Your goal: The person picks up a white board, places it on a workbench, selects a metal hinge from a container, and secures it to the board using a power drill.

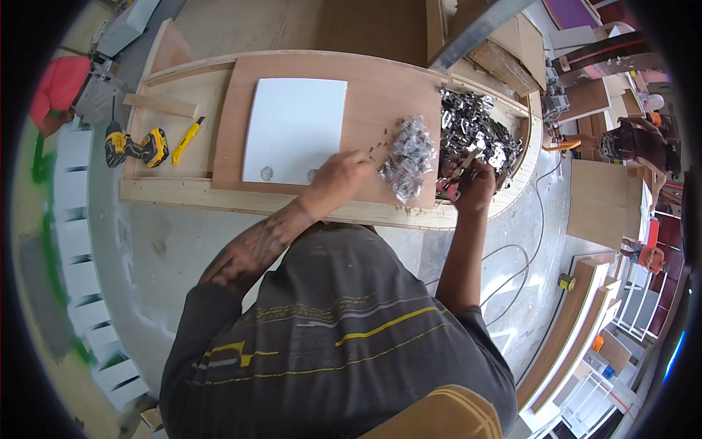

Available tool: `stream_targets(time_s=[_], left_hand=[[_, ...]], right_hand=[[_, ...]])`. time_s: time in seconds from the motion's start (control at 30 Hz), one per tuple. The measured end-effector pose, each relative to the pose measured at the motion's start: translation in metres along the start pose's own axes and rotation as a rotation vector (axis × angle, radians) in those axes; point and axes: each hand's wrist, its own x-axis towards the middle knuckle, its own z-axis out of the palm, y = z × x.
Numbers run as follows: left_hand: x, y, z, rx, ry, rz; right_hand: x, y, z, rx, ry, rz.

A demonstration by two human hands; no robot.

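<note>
A white panel point(296, 128) lies on a brown board point(362, 80) on the wooden bench. Two round grey spots sit along its near edge. My left hand point(340, 179) hovers by the panel's near right corner, its fingers curled together; anything in them is too small to make out. Beside it lie a heap of small clear plastic bags point(409, 157) and several loose brown screws point(379, 148). At the right, my right hand point(475, 186) is closed at the edge of a pile of shiny metal hinges point(482, 128). Something thin and tan shows at its fingers, with red near it.
A yellow and black cordless drill point(135, 146), a yellow utility knife point(188, 140) and a wood strip point(161, 104) lie left on the bench. A metal bar point(475, 33) crosses the far side. A cable point(537, 227) runs over the floor. Other people stand farther off on both sides.
</note>
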Motion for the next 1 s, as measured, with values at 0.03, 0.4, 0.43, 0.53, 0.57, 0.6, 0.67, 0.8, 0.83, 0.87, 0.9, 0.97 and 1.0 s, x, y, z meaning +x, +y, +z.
stream_targets(time_s=[0.03, 0.4, 0.43, 0.53, 0.57, 0.6, 0.67, 0.8, 0.83, 0.87, 0.9, 0.97, 1.0], left_hand=[[0.007, -0.011, 0.01, 0.076, -0.011, 0.073], [-0.069, -0.057, -0.083, -0.479, 0.736, -0.249], [-0.096, -0.082, -0.096, -0.451, 0.907, -0.395], [-0.163, -0.174, -0.154, -0.343, 1.396, -0.662], [-0.213, -0.226, -0.179, 0.188, 1.281, -0.96], [-0.235, -0.258, -0.199, 0.277, 1.348, -0.988], [-0.275, -0.308, -0.247, 0.095, 1.358, -0.854], [-0.239, -0.335, -0.285, -0.615, 1.137, -0.779], [-0.241, -0.347, -0.297, -0.652, 1.12, -0.802], [-0.252, -0.361, -0.306, -0.662, 1.1, -0.783], [-0.275, -0.374, -0.315, -0.651, 1.112, -0.767], [-0.26, -0.374, -0.31, -0.643, 1.172, -0.757], [-0.241, -0.362, -0.303, -0.628, 1.233, -0.764]], right_hand=[[-0.002, 0.015, 0.002, 0.016, -0.117, 0.074], [-0.04, 0.085, -0.001, -0.234, 0.124, -0.001], [-0.047, 0.09, 0.015, -0.193, 0.23, -0.029], [-0.043, 0.083, -0.039, -0.18, 0.087, -0.01], [-0.04, 0.091, -0.04, -0.184, 0.14, -0.042], [-0.029, 0.099, -0.054, -0.228, 0.232, -0.09], [-0.028, 0.128, -0.02, -0.223, 0.298, -0.131], [-0.048, 0.145, 0.007, -0.138, 0.316, -0.146], [-0.051, 0.147, 0.014, -0.123, 0.342, -0.149], [-0.052, 0.15, 0.021, -0.107, 0.36, -0.141], [-0.051, 0.154, 0.03, -0.112, 0.377, -0.14], [-0.055, 0.154, 0.028, -0.111, 0.404, -0.195], [-0.06, 0.151, 0.026, -0.086, 0.428, -0.231]])
